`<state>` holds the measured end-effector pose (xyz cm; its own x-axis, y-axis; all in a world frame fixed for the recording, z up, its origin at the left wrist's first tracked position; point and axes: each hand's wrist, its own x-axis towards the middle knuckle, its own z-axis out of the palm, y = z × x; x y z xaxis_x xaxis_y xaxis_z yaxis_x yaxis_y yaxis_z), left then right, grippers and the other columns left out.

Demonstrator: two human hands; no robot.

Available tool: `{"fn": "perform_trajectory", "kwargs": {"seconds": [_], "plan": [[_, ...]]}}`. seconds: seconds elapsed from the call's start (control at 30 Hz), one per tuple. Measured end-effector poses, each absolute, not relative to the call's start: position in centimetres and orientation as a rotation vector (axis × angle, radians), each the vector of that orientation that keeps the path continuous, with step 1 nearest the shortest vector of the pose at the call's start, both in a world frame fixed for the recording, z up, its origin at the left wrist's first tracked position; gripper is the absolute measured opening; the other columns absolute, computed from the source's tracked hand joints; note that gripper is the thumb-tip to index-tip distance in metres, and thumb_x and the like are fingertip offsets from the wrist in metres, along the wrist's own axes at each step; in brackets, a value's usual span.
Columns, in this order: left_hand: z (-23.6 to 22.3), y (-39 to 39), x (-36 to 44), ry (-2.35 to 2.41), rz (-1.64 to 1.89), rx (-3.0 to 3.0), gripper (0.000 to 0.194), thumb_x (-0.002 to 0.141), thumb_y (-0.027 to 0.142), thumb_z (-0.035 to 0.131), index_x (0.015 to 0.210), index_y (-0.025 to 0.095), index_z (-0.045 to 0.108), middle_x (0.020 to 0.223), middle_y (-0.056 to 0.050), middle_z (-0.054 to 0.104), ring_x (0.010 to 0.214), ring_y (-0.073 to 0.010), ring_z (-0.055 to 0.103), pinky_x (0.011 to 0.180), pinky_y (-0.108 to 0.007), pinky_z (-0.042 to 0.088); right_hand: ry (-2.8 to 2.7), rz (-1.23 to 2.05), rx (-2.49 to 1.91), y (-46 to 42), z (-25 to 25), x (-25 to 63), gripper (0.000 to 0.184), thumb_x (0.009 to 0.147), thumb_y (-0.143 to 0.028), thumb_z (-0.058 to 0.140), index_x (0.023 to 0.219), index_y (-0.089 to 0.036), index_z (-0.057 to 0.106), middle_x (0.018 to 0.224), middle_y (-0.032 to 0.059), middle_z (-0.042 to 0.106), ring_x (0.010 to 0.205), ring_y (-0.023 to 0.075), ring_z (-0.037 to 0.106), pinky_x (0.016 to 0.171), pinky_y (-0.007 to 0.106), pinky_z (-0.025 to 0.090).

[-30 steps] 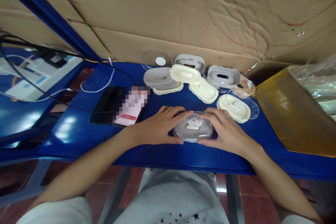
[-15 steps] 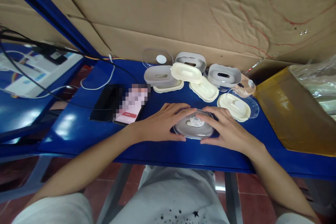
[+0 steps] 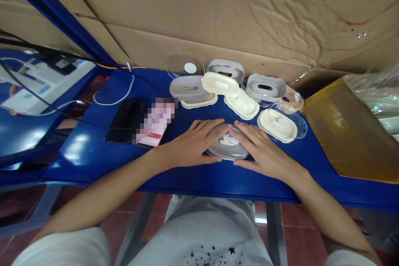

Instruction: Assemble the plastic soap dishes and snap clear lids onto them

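Observation:
An oval grey box with a clear lid (image 3: pixel 227 151) lies on the blue table in front of me. A white printed label (image 3: pixel 231 139) shows on its top. Around its left end my left hand (image 3: pixel 199 143) is closed, thumb at the near side and fingers over the far side. My right hand (image 3: pixel 260 149) grips the right end in the same way, its fingertips almost meeting those of the left. Beyond the hands lie cream oval trays (image 3: pixel 242 106), grey oval rings with a slot (image 3: pixel 266 87) and a clear lid with a round white sticker (image 3: pixel 186 68).
To the left lies a phone (image 3: pixel 156 122) with a blurred screen, beside a dark flat object (image 3: pixel 121 122). A white cable (image 3: pixel 114 104) and a power strip (image 3: pixel 46 85) are farther left. An open carton (image 3: pixel 349 137) with plastic-wrapped items stands right. Cardboard (image 3: pixel 187 12) walls the back.
My right hand has shifted left along the box, its fingers now closer to the left hand. The box sits slightly farther left, and the whole view has shifted a little.

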<state>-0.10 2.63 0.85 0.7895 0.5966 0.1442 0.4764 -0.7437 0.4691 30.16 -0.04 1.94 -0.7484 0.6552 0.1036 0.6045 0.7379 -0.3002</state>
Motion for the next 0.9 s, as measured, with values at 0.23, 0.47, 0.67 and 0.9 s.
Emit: {"fn": "perform_trajectory", "kwargs": {"seconds": [0.23,0.47,0.67,0.9], "plan": [[1.1,2.8,0.0,0.83,0.376,2.651,0.09,0.105,0.053,0.069,0.175,0.023,0.021,0.174,-0.026,0.036,0.158,-0.0452,0.04,0.125,-0.062,0.038,-2.754,0.271,-1.019,0.0,1.7,29.8,0.1,0.105,-0.045,0.07,0.179,-0.029,0.005,0.182,0.0208,0.028,0.167,0.0384,0.032,0.13,0.069,0.038],[1.2,3.1,0.1,0.838,0.411,2.603,0.089,0.102,0.059,0.071,0.173,0.026,0.03,0.171,-0.024,0.04,0.156,-0.0468,0.043,0.123,-0.066,0.039,-2.728,0.284,-1.002,0.1,1.3,29.5,0.1,0.106,-0.046,0.068,0.179,-0.029,0.003,0.181,0.0218,0.031,0.166,0.0398,0.034,0.128,0.069,0.041],[1.7,3.5,-0.5,0.886,0.391,2.571,0.084,0.099,0.053,0.076,0.17,0.027,0.039,0.165,-0.021,0.049,0.151,-0.0437,0.049,0.124,-0.062,0.04,-2.683,0.333,-1.022,1.0,1.8,30.4,0.099,0.106,-0.054,0.066,0.179,-0.031,0.004,0.181,0.0199,0.031,0.166,0.0384,0.035,0.129,0.067,0.039],[2.3,4.9,-2.1,1.203,0.399,2.675,0.076,0.097,0.038,0.07,0.165,0.019,0.042,0.169,-0.024,0.046,0.153,-0.046,0.048,0.124,-0.066,0.031,-2.434,0.045,-1.549,2.9,4.5,38.4,0.076,0.104,-0.059,0.067,0.17,-0.035,0.039,0.164,0.0177,0.057,0.149,0.0479,0.055,0.114,0.076,0.047]]}}
